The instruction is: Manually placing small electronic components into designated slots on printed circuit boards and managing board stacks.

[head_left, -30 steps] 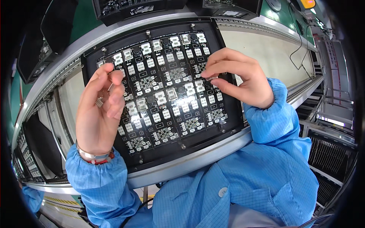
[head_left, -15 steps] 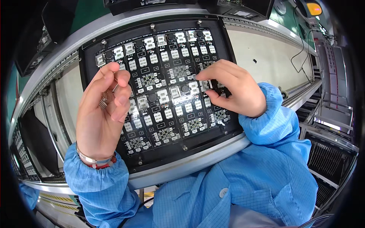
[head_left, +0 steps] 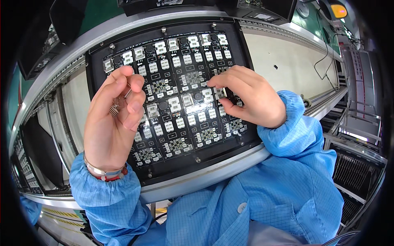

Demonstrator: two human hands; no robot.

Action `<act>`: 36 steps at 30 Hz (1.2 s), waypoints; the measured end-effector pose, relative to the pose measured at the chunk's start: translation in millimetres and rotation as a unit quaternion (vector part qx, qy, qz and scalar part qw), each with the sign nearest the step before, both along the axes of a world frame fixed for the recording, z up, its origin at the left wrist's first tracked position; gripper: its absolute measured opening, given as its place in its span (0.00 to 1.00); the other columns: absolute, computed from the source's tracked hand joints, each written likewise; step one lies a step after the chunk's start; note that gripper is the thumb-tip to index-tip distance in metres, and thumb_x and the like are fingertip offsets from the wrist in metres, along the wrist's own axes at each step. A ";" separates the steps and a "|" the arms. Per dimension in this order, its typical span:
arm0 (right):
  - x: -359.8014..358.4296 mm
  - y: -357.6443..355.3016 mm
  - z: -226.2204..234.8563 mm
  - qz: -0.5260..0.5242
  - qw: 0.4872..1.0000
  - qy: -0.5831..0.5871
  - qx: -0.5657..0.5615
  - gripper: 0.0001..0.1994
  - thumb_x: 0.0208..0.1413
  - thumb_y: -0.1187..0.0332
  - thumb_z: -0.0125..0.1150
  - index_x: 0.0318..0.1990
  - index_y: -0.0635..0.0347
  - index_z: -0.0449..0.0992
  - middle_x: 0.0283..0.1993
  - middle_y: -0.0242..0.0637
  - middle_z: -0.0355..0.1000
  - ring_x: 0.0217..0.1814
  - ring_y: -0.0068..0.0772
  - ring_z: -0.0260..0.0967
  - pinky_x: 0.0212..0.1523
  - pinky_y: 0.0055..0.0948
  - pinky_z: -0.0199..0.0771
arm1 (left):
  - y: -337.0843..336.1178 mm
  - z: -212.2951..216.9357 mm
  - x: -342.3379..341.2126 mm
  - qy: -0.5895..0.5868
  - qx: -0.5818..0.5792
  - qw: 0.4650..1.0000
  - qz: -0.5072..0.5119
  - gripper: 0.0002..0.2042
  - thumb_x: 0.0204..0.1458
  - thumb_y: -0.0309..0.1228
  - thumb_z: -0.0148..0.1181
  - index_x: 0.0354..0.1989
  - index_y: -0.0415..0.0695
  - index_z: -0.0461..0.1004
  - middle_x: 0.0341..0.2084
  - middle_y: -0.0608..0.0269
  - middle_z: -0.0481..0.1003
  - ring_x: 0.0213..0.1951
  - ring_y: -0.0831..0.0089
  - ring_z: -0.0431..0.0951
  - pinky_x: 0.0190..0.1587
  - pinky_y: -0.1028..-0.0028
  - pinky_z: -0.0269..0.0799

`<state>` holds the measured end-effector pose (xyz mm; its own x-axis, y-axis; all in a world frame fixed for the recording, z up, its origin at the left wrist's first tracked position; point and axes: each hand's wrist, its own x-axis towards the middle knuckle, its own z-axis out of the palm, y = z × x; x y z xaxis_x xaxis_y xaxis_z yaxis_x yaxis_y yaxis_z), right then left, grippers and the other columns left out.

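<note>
A black tray-like fixture (head_left: 135, 175) holds a panel of black circuit boards with rows of white square components and some round black parts. Over its left side is my left hand (head_left: 113, 119), palm turned up and fingers curled around several small parts with thin metal pins (head_left: 116, 107). My right hand (head_left: 252, 96) is low over the board's right half. Its thumb and index fingertip sit on opposite sides of a white square component (head_left: 220, 93); whether both touch it is hard to see. The other fingers hide the board behind them.
A metal rail (head_left: 197, 178) runs along the fixture's near side, and a conveyor track (head_left: 283, 30) passes behind it. Dark boxes (head_left: 266, 10) stand at the back. To the right is a pale surface (head_left: 283, 57) with a small black piece (head_left: 275, 66) on it.
My left hand has shifted slightly right, with the pinned parts still in its fingers. My right fingertips have moved a little left and apart, staying around the white component.
</note>
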<state>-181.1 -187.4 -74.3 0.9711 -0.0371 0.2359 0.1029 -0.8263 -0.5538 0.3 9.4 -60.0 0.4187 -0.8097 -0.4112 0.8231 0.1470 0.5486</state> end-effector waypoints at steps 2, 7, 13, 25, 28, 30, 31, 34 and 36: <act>0.7 0.3 0.1 0.001 1.000 -0.004 -0.009 0.19 0.37 0.82 0.62 0.42 0.64 0.72 0.36 0.40 0.71 0.38 0.41 0.69 0.39 0.33 0.72 | -0.3 0.4 -0.3 -0.008 0.002 1.000 -0.002 0.09 0.59 0.27 0.45 0.45 0.38 0.65 0.32 0.60 0.69 0.24 0.81 0.67 0.18 0.85 0.60; 2.4 1.1 -0.2 0.009 1.000 -0.010 -0.018 0.19 0.37 0.82 0.62 0.42 0.64 0.72 0.37 0.40 0.71 0.38 0.41 0.69 0.39 0.34 0.72 | -1.3 1.3 -1.3 -0.009 0.002 1.000 0.002 0.09 0.59 0.26 0.45 0.45 0.38 0.65 0.32 0.60 0.69 0.24 0.81 0.67 0.18 0.85 0.60; 3.8 2.2 -1.0 0.015 1.000 -0.017 -0.021 0.19 0.36 0.82 0.62 0.42 0.64 0.72 0.38 0.40 0.72 0.38 0.42 0.69 0.39 0.34 0.72 | -1.4 2.9 -1.7 -0.014 0.008 1.000 0.005 0.09 0.59 0.26 0.46 0.45 0.38 0.65 0.32 0.60 0.69 0.25 0.81 0.67 0.19 0.85 0.60; 3.9 2.3 4.1 0.039 0.998 -0.002 -0.041 0.19 0.39 0.80 0.63 0.43 0.63 0.72 0.36 0.41 0.72 0.37 0.44 0.69 0.39 0.36 0.72 | -6.7 5.0 -8.2 -0.005 0.000 1.000 0.006 0.08 0.59 0.26 0.45 0.44 0.38 0.65 0.32 0.60 0.69 0.24 0.81 0.66 0.19 0.85 0.59; 3.5 5.9 5.4 0.043 0.998 0.007 -0.053 0.18 0.41 0.78 0.63 0.44 0.63 0.72 0.35 0.41 0.72 0.36 0.44 0.69 0.38 0.36 0.72 | -3.3 1.8 -7.4 0.002 -0.011 1.000 0.004 0.08 0.59 0.26 0.45 0.44 0.37 0.65 0.31 0.60 0.69 0.24 0.80 0.66 0.18 0.85 0.59; 2.6 4.2 2.8 0.039 0.998 -0.008 -0.052 0.17 0.42 0.77 0.63 0.44 0.63 0.72 0.35 0.41 0.72 0.35 0.44 0.70 0.38 0.36 0.72 | -5.7 5.3 -6.7 -0.002 -0.007 1.000 0.003 0.08 0.59 0.26 0.45 0.44 0.37 0.65 0.31 0.60 0.69 0.24 0.80 0.66 0.18 0.85 0.59; 2.2 3.3 1.4 0.035 0.998 -0.020 -0.054 0.17 0.43 0.77 0.63 0.44 0.63 0.72 0.34 0.41 0.72 0.35 0.44 0.70 0.37 0.35 0.72 | -7.3 6.5 -5.9 -0.006 -0.006 1.000 0.000 0.08 0.59 0.26 0.45 0.44 0.37 0.65 0.31 0.60 0.69 0.24 0.80 0.66 0.18 0.84 0.59; 2.7 8.7 -0.2 0.024 0.999 -0.003 -0.049 0.17 0.42 0.76 0.63 0.44 0.61 0.73 0.35 0.40 0.72 0.39 0.43 0.70 0.40 0.36 0.71 | -5.1 7.4 -2.5 -0.012 0.006 1.000 0.004 0.08 0.59 0.26 0.44 0.44 0.38 0.65 0.31 0.60 0.69 0.24 0.80 0.65 0.18 0.84 0.58; 3.4 9.5 3.1 0.028 0.996 -0.022 -0.078 0.17 0.42 0.76 0.63 0.43 0.60 0.73 0.35 0.39 0.72 0.42 0.43 0.69 0.42 0.37 0.70 | -3.5 8.7 -3.7 -0.018 0.024 0.999 0.016 0.08 0.59 0.27 0.44 0.44 0.38 0.66 0.30 0.62 0.68 0.23 0.81 0.64 0.17 0.84 0.57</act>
<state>-177.7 -177.9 -71.2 0.9593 0.0569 0.2765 0.1721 -0.8943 -0.4130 -3.4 5.9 -51.3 0.4584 -0.7753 -0.4345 0.7986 0.1449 0.5841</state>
